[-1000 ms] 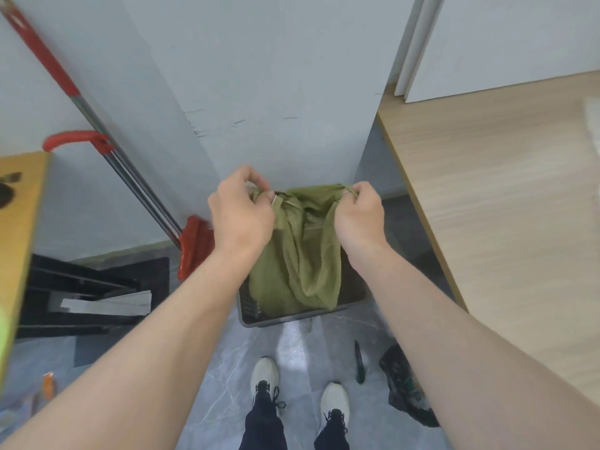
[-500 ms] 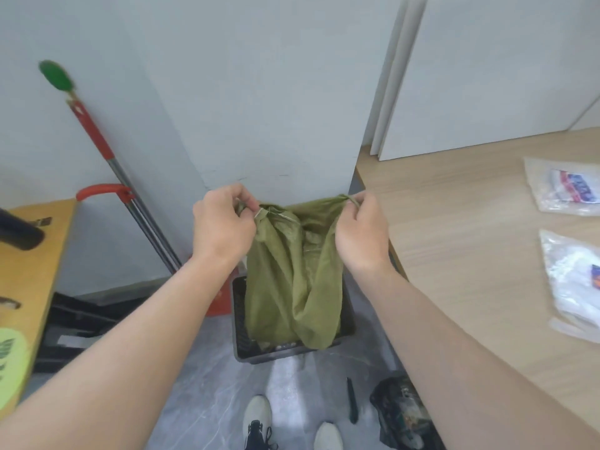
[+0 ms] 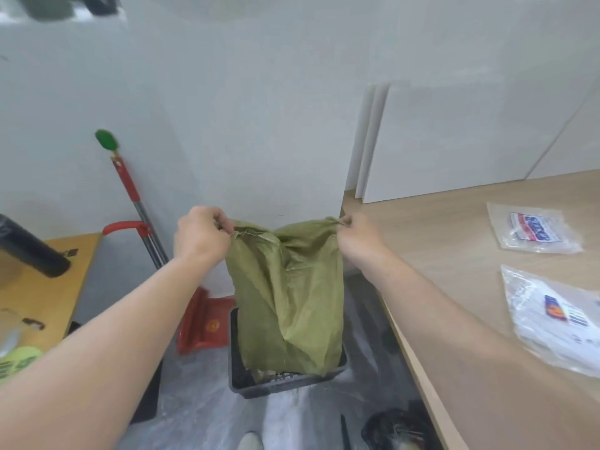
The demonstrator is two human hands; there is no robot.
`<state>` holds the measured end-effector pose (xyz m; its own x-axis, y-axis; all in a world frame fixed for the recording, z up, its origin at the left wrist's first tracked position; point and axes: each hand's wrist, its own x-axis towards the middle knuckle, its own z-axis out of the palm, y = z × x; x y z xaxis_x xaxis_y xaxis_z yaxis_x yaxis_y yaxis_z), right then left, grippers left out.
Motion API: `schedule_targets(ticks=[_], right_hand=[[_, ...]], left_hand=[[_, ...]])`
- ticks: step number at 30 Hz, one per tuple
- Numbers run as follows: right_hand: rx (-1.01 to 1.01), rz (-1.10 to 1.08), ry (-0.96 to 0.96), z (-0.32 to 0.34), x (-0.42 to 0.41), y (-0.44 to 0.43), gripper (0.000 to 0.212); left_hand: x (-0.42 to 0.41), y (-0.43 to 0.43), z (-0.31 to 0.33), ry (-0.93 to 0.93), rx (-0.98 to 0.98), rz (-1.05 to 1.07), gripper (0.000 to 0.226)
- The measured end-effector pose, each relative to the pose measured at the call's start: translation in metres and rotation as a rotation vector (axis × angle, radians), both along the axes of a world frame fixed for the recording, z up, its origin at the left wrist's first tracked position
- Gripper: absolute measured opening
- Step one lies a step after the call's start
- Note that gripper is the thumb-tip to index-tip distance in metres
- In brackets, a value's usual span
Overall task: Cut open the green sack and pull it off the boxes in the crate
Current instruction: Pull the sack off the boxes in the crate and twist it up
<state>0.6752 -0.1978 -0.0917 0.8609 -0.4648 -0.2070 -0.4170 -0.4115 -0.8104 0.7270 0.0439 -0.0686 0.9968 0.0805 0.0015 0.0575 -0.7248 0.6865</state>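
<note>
Head view: sack hanging over crate

Green sack [image 3: 289, 303]: centre, hanging upright, lower end inside black crate [image 3: 279, 388] at 6 o'clock. Hands: left hand [image 3: 201, 235] pinches the sack's top edge at 10 o'clock; right hand [image 3: 357, 241] pinches it at 2 o'clock. Wooden surface [image 3: 454, 287]: 3 o'clock.

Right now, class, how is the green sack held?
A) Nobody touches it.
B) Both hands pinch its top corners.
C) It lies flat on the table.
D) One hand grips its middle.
B: the left hand and right hand each pinch a top corner of the green sack, which hangs into the crate.
</note>
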Motion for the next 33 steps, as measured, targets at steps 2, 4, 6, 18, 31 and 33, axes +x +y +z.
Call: schedule_targets(ticks=[2, 4, 6, 18, 31, 33], right_hand=[[0.054, -0.062, -0.002, 0.008, -0.006, -0.006, 0.015], [0.077, -0.132, -0.093, 0.023, -0.009, -0.012, 0.014], [0.07, -0.168, -0.153, 0.041, -0.01, -0.017, 0.014], [-0.005, -0.242, -0.126, 0.097, 0.004, -0.031, 0.026], [-0.298, 0.276, -0.196, 0.128, 0.003, -0.067, 0.086], [-0.437, 0.275, -0.251, 0.136, 0.004, -0.073, 0.034]], left_hand=[[-0.004, 0.004, 0.009, -0.017, -0.013, -0.021, 0.032], [-0.006, 0.007, 0.023, -0.079, -0.011, -0.005, 0.033], [-0.005, 0.01, 0.037, -0.134, -0.039, 0.025, 0.031], [-0.003, 0.027, 0.094, -0.237, 0.015, 0.079, 0.013], [-0.012, 0.073, 0.14, 0.029, 0.426, -0.452, 0.07], [-0.011, 0.08, 0.148, 0.038, 0.584, -0.513, 0.068]])
